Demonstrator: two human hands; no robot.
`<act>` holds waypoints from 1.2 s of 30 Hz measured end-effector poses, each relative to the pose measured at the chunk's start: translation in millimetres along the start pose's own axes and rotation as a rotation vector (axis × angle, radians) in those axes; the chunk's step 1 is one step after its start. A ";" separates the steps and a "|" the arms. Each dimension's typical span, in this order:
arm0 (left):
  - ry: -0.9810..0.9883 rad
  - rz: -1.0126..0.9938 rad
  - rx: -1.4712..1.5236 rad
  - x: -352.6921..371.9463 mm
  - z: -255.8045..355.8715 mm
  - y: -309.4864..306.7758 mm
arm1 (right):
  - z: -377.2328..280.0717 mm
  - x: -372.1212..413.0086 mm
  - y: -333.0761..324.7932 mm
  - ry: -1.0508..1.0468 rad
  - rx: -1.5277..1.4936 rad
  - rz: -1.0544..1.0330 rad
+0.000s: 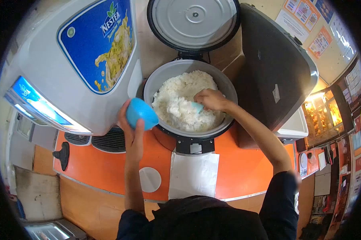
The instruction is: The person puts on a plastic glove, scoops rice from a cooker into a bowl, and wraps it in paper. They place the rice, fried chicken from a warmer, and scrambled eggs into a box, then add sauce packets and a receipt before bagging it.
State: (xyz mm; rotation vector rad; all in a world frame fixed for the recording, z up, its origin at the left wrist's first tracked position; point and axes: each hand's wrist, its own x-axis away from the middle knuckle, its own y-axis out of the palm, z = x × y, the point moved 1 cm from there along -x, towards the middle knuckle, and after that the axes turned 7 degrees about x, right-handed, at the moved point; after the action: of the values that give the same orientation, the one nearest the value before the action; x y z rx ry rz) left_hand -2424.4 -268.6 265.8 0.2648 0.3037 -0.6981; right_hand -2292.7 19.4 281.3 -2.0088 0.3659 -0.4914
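A large round cooker (150,90) stands on the orange counter and holds white rice (188,86). Inside it, my right hand (211,99) is closed on a light blue scoop (197,107) whose end touches the rice. My left hand (132,127) holds a small blue bowl (142,113) at the cooker's left edge, thumb and fingers around its sides. The bowl is tilted, with its outside toward the camera, so its inside is hidden.
The cooker's lid (194,16) stands raised behind it. A Nestea dispenser (40,56) is at left, a dark appliance (268,68) at right. On the orange counter (244,172) lie a white sheet (193,174) and a white disc (150,179).
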 end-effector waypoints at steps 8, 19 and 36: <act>-0.432 -0.133 0.096 -51.6 -24.7 110.4 | -41.2 52.9 -23.1 0.011 0.439 0.586; -0.673 -0.117 0.649 -84.2 -30.4 91.8 | -21.3 58.4 -20.1 -0.503 0.541 0.843; -0.443 -0.159 0.585 -115.8 -5.4 69.9 | -4.9 -54.6 12.9 -0.507 0.814 0.217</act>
State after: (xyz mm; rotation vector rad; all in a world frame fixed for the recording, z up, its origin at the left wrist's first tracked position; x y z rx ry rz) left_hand -2463.2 -147.3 312.0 0.6332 -0.3161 -0.9723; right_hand -2343.3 34.5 261.8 -1.2150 0.0412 0.0342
